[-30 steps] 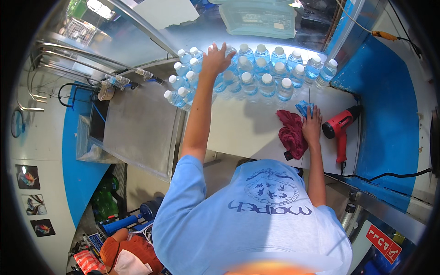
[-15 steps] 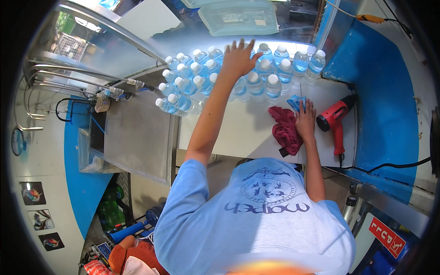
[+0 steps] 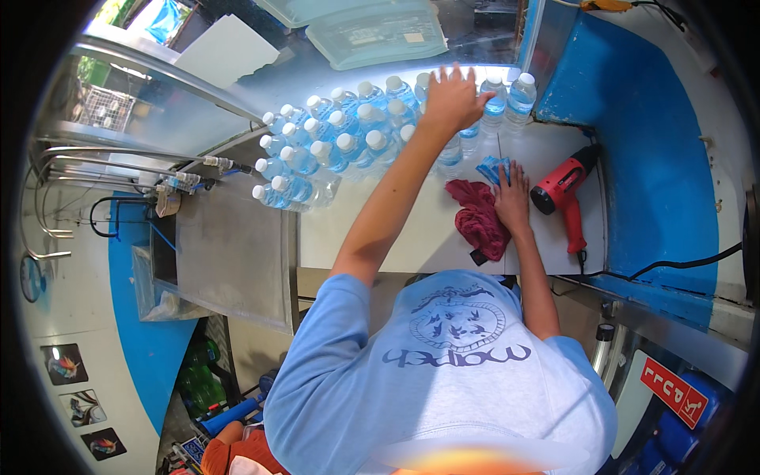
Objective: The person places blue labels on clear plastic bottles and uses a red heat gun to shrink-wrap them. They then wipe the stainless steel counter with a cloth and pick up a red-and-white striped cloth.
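My left hand (image 3: 454, 101) is stretched out over the back right part of a group of clear water bottles (image 3: 345, 144) with white caps and blue labels. Its fingers are spread and it hides some bottles beneath; whether it touches a cap I cannot tell. Flat on the white table rests my right hand (image 3: 513, 198), fingers extended. Its fingertips lie by a small pile of blue printed plastic film (image 3: 492, 169), partly touching it. A crumpled maroon cloth (image 3: 480, 226) sits just left of that hand, and a red and black heat gun (image 3: 564, 187) lies to its right.
A steel counter (image 3: 233, 237) adjoins the white table (image 3: 380, 229) on the left, with curved metal spouts (image 3: 87, 154) beyond it. Behind the bottles is a glass pane with a translucent plastic container (image 3: 378, 36). A blue wall (image 3: 641, 158) bounds the right side, where a black cord (image 3: 673, 267) runs.
My left hand has moved right across the bottles, staying spread. My right hand stays beside the blue film and cloth. The whole view has shifted slightly.
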Motion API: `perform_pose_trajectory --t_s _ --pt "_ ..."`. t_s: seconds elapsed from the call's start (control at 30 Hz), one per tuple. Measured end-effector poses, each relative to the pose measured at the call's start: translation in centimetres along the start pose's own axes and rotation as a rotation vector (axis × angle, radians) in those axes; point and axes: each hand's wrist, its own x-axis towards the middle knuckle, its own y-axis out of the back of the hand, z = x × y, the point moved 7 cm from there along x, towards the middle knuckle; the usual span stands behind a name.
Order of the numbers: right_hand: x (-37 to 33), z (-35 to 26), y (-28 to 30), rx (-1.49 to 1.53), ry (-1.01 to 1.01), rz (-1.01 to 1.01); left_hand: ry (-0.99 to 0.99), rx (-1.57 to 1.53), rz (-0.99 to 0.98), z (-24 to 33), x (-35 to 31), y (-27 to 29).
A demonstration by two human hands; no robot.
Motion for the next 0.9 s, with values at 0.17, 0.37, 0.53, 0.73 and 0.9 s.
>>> perform_pose_trajectory --t_s 0.17,0.37,0.53,0.73,0.9 --pt "0.0 0.1 0.0 -0.027 0.006 -0.015 -0.089 -0.216 0.046 5.6 2.4 -2.3" --pt "0.1 0.1 0.1 -0.02 0.015 -0.013 -0.091 -0.122 0.005 8.4 1.1 -3.4" --pt "-0.1 -0.1 0.3 -0.005 0.032 0.003 -0.045 -0.11 0.096 7.4 -4.1 0.4" --pt "-0.1 -0.1 0.2 -0.001 0.037 0.013 0.02 -0.064 0.036 3.2 -9.0 0.1" --pt "0.4 -0.7 1.9 0.021 0.01 0.006 -0.075 -0.097 0.176 2.7 -9.7 -0.4"
